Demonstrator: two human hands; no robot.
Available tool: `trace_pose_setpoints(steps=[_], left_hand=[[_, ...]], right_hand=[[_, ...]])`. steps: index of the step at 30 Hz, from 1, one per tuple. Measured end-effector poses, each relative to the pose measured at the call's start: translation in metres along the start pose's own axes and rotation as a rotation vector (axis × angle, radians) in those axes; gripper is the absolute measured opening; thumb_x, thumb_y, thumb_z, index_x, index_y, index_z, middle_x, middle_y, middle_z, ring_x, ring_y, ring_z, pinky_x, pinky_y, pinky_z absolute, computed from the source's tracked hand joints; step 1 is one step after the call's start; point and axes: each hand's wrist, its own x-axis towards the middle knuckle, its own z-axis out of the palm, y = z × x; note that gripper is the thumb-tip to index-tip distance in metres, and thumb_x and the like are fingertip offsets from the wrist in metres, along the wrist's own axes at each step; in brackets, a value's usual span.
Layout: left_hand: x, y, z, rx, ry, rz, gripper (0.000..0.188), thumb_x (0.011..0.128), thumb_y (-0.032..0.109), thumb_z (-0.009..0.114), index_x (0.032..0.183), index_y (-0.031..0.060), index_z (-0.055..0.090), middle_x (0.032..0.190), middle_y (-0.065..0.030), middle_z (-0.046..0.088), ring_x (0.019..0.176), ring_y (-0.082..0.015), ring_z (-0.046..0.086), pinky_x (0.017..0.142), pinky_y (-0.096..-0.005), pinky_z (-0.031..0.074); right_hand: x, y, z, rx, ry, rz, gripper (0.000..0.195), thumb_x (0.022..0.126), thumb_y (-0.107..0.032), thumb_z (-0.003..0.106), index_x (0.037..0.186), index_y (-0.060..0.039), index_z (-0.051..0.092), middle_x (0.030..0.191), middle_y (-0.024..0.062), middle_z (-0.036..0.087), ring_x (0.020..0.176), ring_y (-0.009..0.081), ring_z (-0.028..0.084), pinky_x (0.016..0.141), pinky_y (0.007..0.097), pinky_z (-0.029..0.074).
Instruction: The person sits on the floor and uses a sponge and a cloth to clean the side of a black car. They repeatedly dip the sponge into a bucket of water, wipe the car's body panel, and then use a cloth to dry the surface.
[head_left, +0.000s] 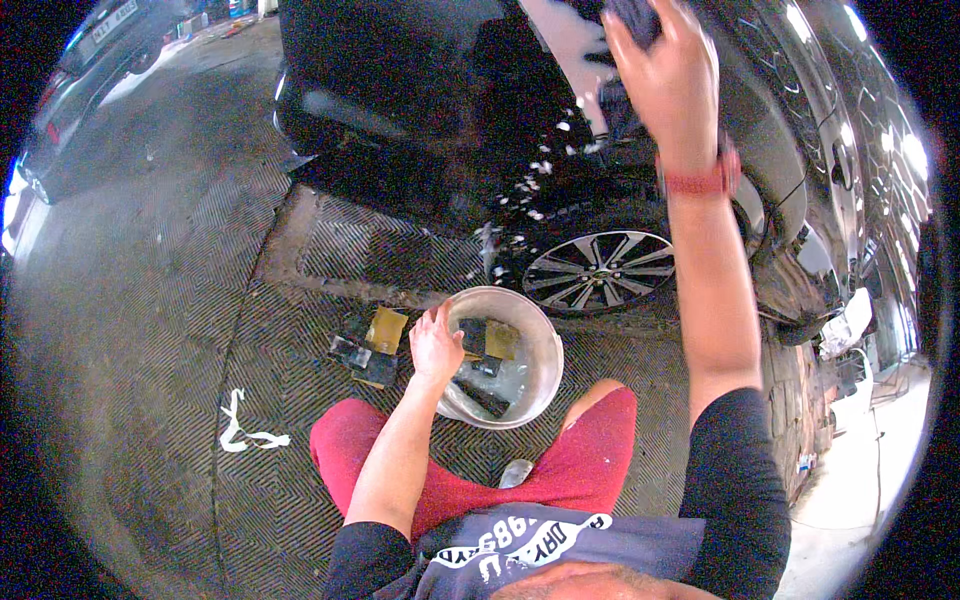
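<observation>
My left hand (436, 341) grips the left rim of a white plastic bucket (553, 375) between my knees. Water stands in the bucket, with dark and tan pieces of sandpaper (501, 339) in it. Raised at the top, my right hand (664, 67) is blurred and holds a dark pad or cloth (637, 21) against or close to the body of a black car (390, 82). White drops fall below that hand, in front of the car's alloy wheel (600, 270). Left of the bucket, more sandpaper pieces (387, 330) lie on the floor.
The ribbed dark floor (277, 487) carries white strips (244, 431) at the left. Another vehicle (97, 67) is at the upper left. Along the right runs the glossy side of the black car. A crumpled white sheet (847, 322) shows at the far right.
</observation>
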Motion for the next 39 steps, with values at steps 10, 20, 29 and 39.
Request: trace_pose_setpoints(steps=[10,20,29,39], left_hand=[[0.003,-0.001,-0.007,0.02,-0.024,-0.001,0.076,0.087,0.021,0.085,0.155,0.0124,0.053,0.14,-0.0186,0.065,0.132,-0.039,0.062,0.109,-0.0528,0.05],[0.008,0.006,-0.007,0.015,-0.114,0.04,0.078,0.087,0.019,0.084,0.157,0.0128,0.05,0.147,-0.018,0.061,0.139,-0.0395,0.055,0.113,-0.053,0.049],[0.006,0.006,-0.018,0.012,-0.135,0.051,0.08,0.088,0.021,0.085,0.159,0.0121,0.049,0.144,-0.0259,0.061,0.139,-0.0474,0.055,0.113,-0.0564,0.051],[0.003,0.003,-0.014,0.076,-0.163,0.025,0.084,0.087,0.014,0.083,0.162,0.0199,0.045,0.133,-0.0209,0.065,0.131,-0.0427,0.06,0.099,-0.0559,0.059]], right_hand=[[0.009,0.02,0.105,-0.504,-0.015,-0.568,0.062,0.1,-0.013,0.061,0.161,-0.0193,0.052,0.163,0.0124,0.054,0.157,0.0343,0.043,0.13,0.0569,0.03],[-0.056,0.048,0.102,-0.392,-0.073,-0.417,0.073,0.096,-0.01,0.062,0.167,-0.0194,0.046,0.167,0.0115,0.049,0.162,0.0321,0.036,0.133,0.0597,0.021],[-0.079,0.052,0.094,-0.446,-0.134,-0.358,0.073,0.095,-0.012,0.064,0.166,-0.0178,0.047,0.167,0.012,0.05,0.162,0.0338,0.037,0.133,0.0615,0.022],[-0.101,0.053,0.085,-0.498,-0.246,-0.296,0.077,0.095,-0.012,0.064,0.169,-0.0178,0.042,0.17,0.0123,0.046,0.164,0.0349,0.032,0.132,0.0622,0.023]])
